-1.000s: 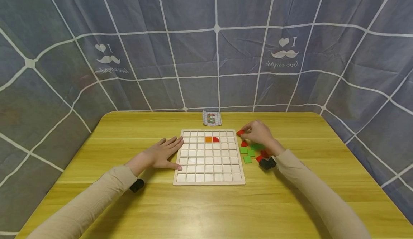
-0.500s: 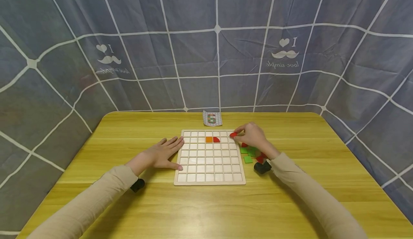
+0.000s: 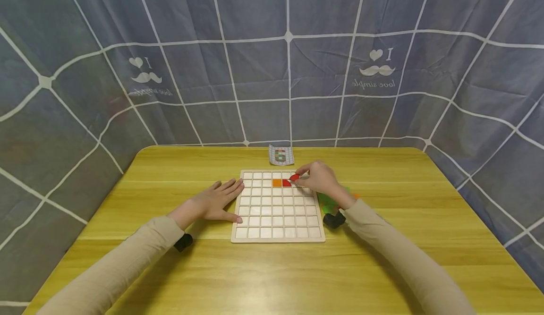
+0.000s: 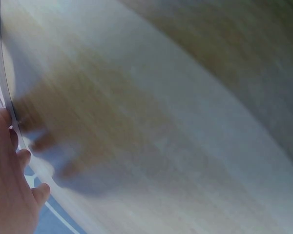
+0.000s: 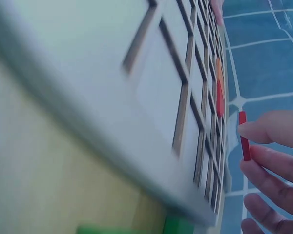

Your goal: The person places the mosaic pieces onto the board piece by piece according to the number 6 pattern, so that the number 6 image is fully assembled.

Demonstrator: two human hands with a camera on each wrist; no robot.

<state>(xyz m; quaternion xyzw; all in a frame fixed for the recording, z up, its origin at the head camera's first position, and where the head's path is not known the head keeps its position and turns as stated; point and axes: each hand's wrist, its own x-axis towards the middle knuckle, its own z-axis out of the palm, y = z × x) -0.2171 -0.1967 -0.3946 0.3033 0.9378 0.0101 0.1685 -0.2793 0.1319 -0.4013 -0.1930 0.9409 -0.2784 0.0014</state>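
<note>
Got a pale wooden gridded board (image 3: 277, 209) low in the frame, touching its left edge with spread left hand (image 3: 216, 202), pinching in right hand (image 3: 318, 176) a red curved-edged tile (image 3: 294, 178), just right of centre. Probably mid-placing; needs aligning, then lowering.

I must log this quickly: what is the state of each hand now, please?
Left hand: open, touching the grid board.
Right hand: holding a red piece, pinched.

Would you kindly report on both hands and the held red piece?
Right hand: pinches held red piece, raised off grid board. Left hand: spread at board's left edge. Nearby on board: orange square, second red piece.
</note>
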